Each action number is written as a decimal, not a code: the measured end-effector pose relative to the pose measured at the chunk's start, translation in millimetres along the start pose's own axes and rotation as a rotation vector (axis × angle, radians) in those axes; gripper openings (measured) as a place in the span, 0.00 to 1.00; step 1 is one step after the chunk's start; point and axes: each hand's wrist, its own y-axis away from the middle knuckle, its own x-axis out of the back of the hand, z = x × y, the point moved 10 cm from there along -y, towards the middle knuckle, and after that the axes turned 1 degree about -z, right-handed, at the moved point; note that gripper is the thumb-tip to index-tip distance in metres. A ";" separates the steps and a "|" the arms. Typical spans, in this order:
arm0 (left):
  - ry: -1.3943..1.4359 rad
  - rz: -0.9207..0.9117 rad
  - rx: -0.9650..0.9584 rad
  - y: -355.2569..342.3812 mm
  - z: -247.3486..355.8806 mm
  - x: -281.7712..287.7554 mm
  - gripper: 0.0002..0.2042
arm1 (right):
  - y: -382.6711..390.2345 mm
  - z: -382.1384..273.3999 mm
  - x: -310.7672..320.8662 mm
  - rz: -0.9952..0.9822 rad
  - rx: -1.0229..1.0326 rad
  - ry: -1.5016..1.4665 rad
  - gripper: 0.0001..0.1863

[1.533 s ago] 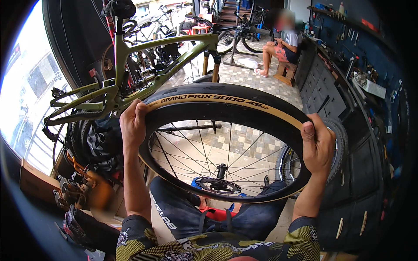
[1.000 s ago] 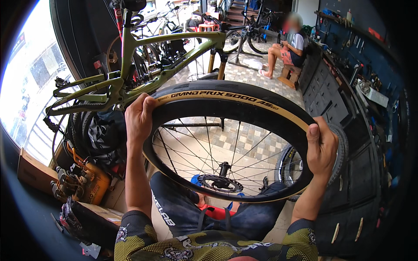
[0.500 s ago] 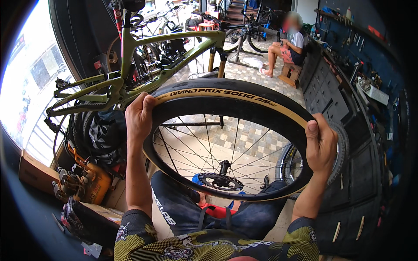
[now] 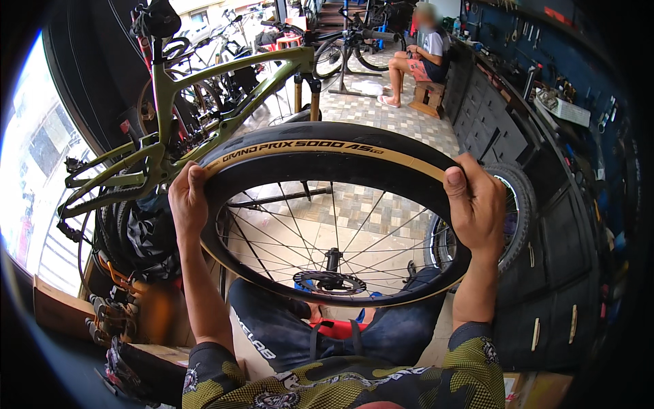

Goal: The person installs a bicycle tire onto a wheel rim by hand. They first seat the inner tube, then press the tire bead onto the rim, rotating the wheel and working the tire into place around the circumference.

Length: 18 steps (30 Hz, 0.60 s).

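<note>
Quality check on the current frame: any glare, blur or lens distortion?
Head view: the bright opening at left is blown out; head view: the orange shape lower left is blurred; head view: the dark cabinet bows along the right; head view: tyre looks sharp.

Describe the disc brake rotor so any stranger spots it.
Start at the bicycle wheel between left hand and right hand. Follow its spokes to the hub; the disc brake rotor encircles its lower end. Unlike that slim hub, it's a flat ring.

wheel between left hand and right hand, bicycle frame beyond at left, drawers along right, person on stool behind
</note>
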 end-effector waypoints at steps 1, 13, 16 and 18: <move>0.008 0.002 -0.007 0.0 -1.5 -0.6 0.34 | 0.0 -1.4 0.5 0.014 0.018 0.001 0.28; 0.146 -0.017 -0.046 -11.8 30.5 -2.7 0.18 | -1.5 -19.6 -2.8 0.047 0.067 0.072 0.27; 0.016 -0.090 -0.233 -15.3 87.8 -12.0 0.22 | -1.5 -24.1 -11.7 0.033 0.077 0.108 0.27; -0.011 -0.200 -0.296 -16.6 134.9 -33.1 0.24 | -2.6 -22.6 -16.5 0.023 0.078 0.123 0.27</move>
